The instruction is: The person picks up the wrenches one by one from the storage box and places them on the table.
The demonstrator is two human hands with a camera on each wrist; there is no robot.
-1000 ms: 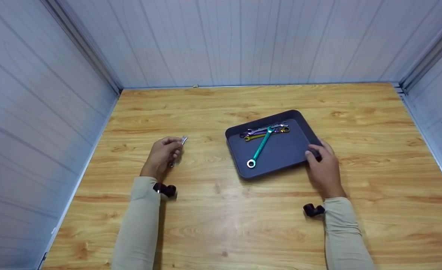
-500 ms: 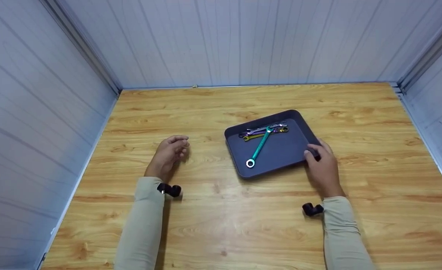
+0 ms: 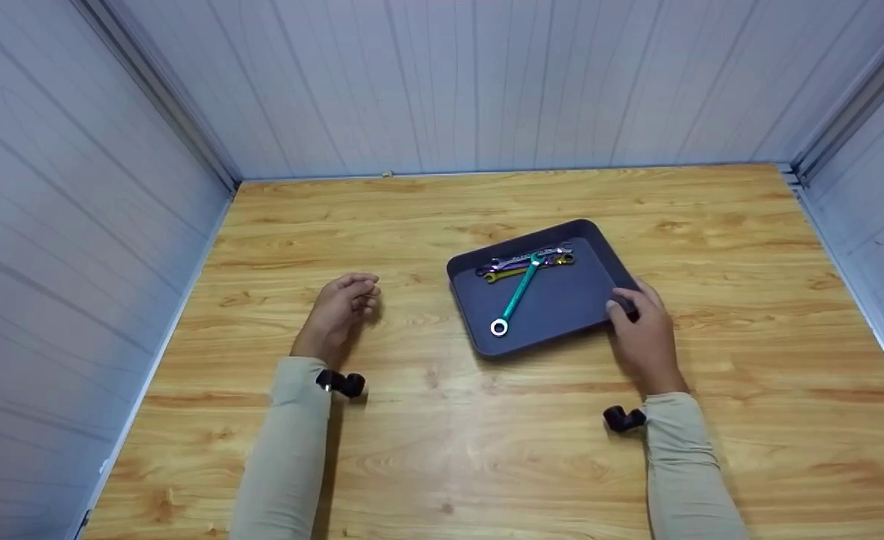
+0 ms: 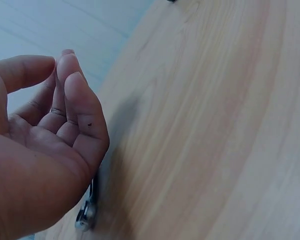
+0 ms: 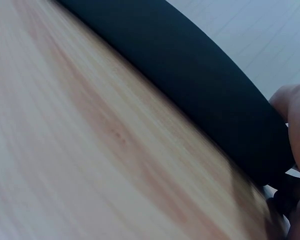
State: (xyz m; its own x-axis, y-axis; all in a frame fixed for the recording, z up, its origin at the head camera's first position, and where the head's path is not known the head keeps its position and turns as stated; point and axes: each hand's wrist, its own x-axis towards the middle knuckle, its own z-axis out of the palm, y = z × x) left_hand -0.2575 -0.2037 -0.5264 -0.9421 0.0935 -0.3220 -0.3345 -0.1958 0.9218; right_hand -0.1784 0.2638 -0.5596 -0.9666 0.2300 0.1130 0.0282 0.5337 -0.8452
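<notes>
Over on the left, the left hand [image 3: 341, 304] hovers or rests by the table [image 3: 442, 420], I can't tell which; its fingers are loosely bent, thumb near the fingertips, the grasp empty. From the left wrist view, the end of a metal wrench [image 4: 86, 216] shows past the little-finger side of that hand, its other part hidden behind it; whether the two touch I can't say.

The right hand [image 3: 643, 326] grips the near right corner of the dark tray [image 3: 562, 304], thumb at the near side, fingers round the outside. The tray sits askew on the table, right of centre. Inside it, the green wrench [image 3: 518, 294] slants from the near left up to the far side, its upper end over a loose bunch: the gold wrench [image 3: 509, 274], the purple wrench [image 3: 513, 265] and the silver wrench [image 3: 551, 252], all close to the far wall of the tray.

Pale panels [image 3: 442, 90] stand behind the table; both sleeves [image 3: 281, 450] are light-coloured.
</notes>
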